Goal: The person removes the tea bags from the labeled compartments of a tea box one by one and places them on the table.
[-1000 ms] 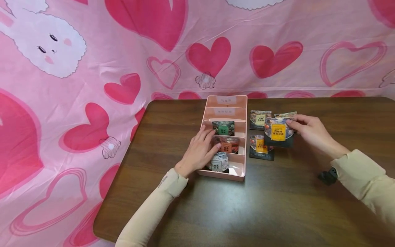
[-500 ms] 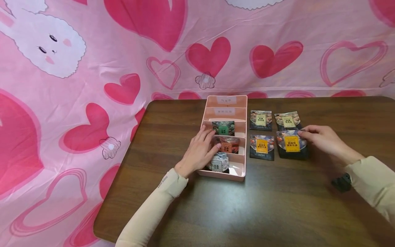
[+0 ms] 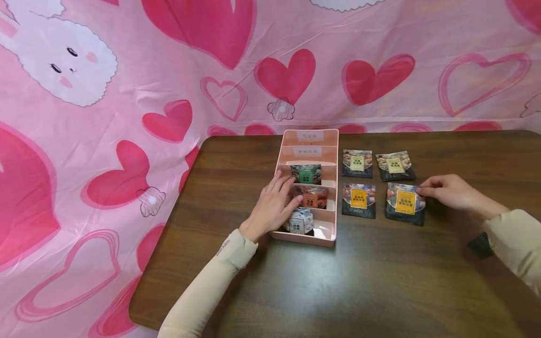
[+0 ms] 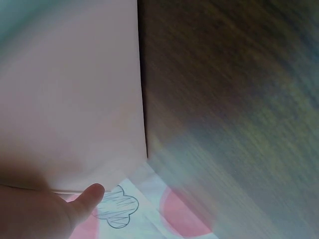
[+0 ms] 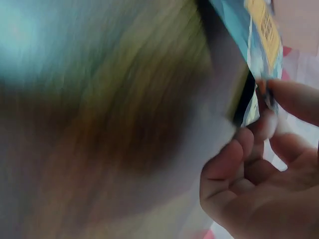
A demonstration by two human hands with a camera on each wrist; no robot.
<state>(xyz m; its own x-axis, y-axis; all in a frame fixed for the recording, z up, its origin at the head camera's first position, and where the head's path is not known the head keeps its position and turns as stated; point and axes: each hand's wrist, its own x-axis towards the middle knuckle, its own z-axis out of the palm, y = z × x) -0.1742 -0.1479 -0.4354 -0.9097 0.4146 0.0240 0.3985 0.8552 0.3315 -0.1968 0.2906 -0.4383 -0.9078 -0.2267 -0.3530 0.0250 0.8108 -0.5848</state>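
My right hand [image 3: 452, 191] pinches the right edge of a dark tea sachet [image 3: 405, 205] with an orange-yellow label, at or just above the table. In the right wrist view the thumb and curled fingers grip the sachet's corner [image 5: 266, 35]. My left hand [image 3: 270, 204] rests over the left rim of a pink divided box [image 3: 336, 188], fingers fairly straight. The left wrist view has the thumb [image 4: 87, 201] beside the box wall [image 4: 75, 99]. Inside the box sit a green-labelled sachet [image 3: 306, 174], a red-labelled sachet [image 3: 313, 198] and a white-labelled sachet [image 3: 300, 221], partly hidden by the hand.
Left of the held sachet lies another orange-labelled sachet [image 3: 358, 201]. Behind are two pale-green-labelled sachets, one left [image 3: 357, 163] and one right [image 3: 395, 165]. The box's two rear compartments carry paper labels [image 3: 310, 151]. A pink heart-patterned cloth [image 3: 376, 108] hangs behind the table [image 3: 338, 286].
My right hand has carried the sachet rightward and down toward the table, uncovering the sachets behind and to the left. The left hand and box stay put.
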